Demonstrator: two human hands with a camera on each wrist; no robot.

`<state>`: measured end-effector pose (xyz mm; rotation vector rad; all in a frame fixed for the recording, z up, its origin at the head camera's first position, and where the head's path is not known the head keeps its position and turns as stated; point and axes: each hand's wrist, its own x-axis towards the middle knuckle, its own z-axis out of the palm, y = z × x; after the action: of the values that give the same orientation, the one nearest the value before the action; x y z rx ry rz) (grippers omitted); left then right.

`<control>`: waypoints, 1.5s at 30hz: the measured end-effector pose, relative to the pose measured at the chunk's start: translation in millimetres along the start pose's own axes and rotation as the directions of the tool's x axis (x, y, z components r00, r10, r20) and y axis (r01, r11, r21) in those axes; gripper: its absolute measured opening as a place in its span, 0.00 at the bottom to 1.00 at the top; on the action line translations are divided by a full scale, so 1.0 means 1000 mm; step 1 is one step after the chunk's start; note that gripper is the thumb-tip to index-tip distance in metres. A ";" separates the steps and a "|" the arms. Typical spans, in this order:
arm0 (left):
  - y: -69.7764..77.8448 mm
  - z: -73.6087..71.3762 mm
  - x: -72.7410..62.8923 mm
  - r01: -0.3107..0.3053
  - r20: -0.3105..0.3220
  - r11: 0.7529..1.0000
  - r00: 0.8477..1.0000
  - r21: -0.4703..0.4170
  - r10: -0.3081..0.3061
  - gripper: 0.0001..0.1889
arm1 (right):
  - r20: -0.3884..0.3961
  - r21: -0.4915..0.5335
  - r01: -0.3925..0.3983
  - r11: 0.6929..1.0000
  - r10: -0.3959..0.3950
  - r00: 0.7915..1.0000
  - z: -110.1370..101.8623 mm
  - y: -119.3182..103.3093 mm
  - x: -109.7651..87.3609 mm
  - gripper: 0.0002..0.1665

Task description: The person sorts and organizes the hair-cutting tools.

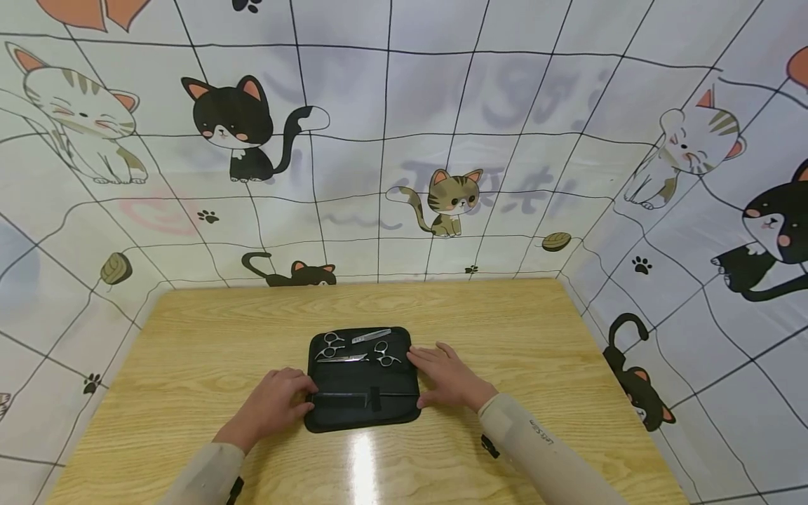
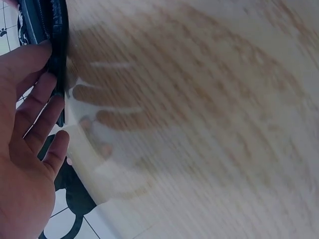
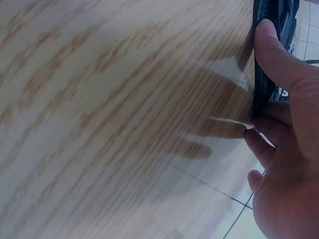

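A black case (image 1: 394, 379) lies opened flat on the table, with two pairs of silver hairdressing scissors in its far half. One pair (image 1: 344, 360) has its finger rings to the left, the other pair (image 1: 382, 353) has them at the lower right. A small black strap (image 1: 375, 398) crosses the near half. My left hand (image 1: 275, 400) touches the case's left edge with its fingertips. At the right edge rests my right hand (image 1: 451, 379), its fingers spread toward the far corner and its thumb by the near corner. Both wrist views show fingertips right at the case's edge.
The wooden table (image 1: 505, 315) extends around the case on every side. A white cloth with cat drawings (image 1: 353, 161) hangs behind it and along both sides. Light glares on the table in front of the case.
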<state>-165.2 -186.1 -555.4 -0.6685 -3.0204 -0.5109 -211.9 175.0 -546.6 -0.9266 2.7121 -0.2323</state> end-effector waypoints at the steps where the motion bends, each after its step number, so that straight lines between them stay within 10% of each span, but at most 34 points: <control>1: 0.000 0.000 0.000 0.006 0.011 1.000 1.000 -0.002 -0.006 0.10 | 0.000 0.001 0.001 1.000 -0.001 1.000 0.000 0.000 0.000 0.56; 45: -0.001 0.002 0.001 -0.008 -0.049 0.998 0.999 0.061 0.011 0.09 | 0.001 0.014 -0.008 1.000 0.008 1.000 -0.001 -0.001 -0.001 0.56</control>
<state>-166.0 -186.1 -557.1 -0.6568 -2.9724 -0.4264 -210.5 175.0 -545.5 -0.9122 2.7089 -0.2487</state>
